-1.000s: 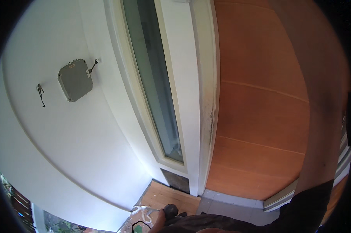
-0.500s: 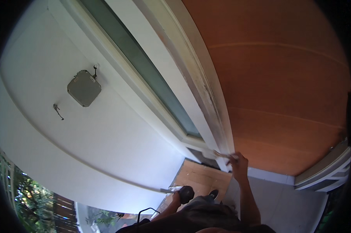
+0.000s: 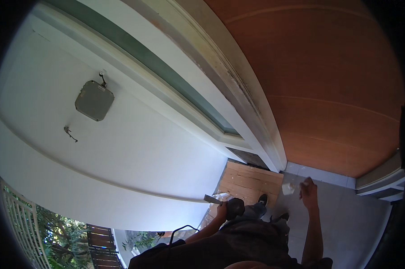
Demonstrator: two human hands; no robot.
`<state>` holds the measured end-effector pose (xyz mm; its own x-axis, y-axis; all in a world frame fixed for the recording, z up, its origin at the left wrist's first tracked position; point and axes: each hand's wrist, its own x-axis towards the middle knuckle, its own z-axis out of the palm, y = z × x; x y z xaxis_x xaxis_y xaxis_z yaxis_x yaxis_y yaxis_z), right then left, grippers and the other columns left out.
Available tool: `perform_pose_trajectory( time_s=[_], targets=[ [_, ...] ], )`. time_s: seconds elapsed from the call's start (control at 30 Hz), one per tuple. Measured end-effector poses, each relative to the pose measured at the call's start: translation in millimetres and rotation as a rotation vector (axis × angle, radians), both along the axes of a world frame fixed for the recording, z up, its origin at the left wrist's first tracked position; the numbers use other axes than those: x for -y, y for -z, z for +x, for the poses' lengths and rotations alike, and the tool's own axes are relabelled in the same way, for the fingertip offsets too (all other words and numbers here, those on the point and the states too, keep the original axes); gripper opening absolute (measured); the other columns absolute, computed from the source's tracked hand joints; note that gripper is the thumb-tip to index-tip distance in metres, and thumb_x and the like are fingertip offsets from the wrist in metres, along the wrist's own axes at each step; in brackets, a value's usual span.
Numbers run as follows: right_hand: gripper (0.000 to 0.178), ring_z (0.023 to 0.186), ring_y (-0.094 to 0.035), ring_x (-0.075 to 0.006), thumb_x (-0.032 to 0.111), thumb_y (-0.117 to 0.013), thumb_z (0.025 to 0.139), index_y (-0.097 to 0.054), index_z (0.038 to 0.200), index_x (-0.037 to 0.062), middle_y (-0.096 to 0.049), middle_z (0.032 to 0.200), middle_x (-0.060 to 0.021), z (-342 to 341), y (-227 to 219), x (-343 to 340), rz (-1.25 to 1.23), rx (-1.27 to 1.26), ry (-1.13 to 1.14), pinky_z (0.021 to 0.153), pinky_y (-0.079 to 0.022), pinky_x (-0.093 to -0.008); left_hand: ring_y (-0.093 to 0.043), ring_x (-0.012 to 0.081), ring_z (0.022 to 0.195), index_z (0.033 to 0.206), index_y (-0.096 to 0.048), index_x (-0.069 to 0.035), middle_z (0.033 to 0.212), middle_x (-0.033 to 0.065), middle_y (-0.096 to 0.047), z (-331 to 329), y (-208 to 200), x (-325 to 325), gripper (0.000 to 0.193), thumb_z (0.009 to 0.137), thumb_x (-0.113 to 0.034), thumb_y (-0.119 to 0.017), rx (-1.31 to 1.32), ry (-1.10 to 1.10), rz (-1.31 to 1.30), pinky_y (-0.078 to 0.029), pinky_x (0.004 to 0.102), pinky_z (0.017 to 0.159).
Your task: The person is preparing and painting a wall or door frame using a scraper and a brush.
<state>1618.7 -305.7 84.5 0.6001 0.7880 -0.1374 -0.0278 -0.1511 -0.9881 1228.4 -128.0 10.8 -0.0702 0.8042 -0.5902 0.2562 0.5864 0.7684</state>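
My right hand [image 3: 308, 193] is closed at the right, over the grey floor. It holds a paintbrush with a pale, blurred head [image 3: 288, 188], apart from the white door frame [image 3: 256, 134]. At the lower middle, my left hand [image 3: 220, 213] grips a dark round pot [image 3: 235, 209]. A flat grey strip like a scraper blade [image 3: 211, 199] sticks out beside the same hand. Whether my left fingers also hold the strip is unclear. The pot's contents cannot be made out.
Cardboard [image 3: 251, 179] covers the floor by the wall, near my shoes [image 3: 263, 199]. A grey box [image 3: 95, 101] and a loose wire [image 3: 70, 133] are on the white wall [image 3: 135, 152]. An orange-brown panel [image 3: 328, 89] stands right. Railings [image 3: 25, 215] and plants are lower left.
My right hand has drawn the brush away from the door frame, toward the right and down. My left hand with the pot now appears further right and higher, as the view has shifted.
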Motion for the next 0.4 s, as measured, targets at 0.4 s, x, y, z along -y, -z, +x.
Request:
perform_pose_trajectory(
  time_s=[0.4],
  targets=[
    [0.023,0.042,-0.047,-0.007,0.022,-0.051,0.092,-0.06,0.097,0.0016,-0.053,0.061,-0.0025,89.5,-299.7,-120.7,0.492,0.195,-0.018,0.037,-0.036,-0.0223,-0.061,0.0244,0.085,0.106,-0.056,0.002,0.092,0.015,-0.06,-7.9,38.6,-15.1,0.039,0.083,-0.03,-0.052,0.152,-0.08,-0.005,-0.048,0.0357,0.077]
  ],
)
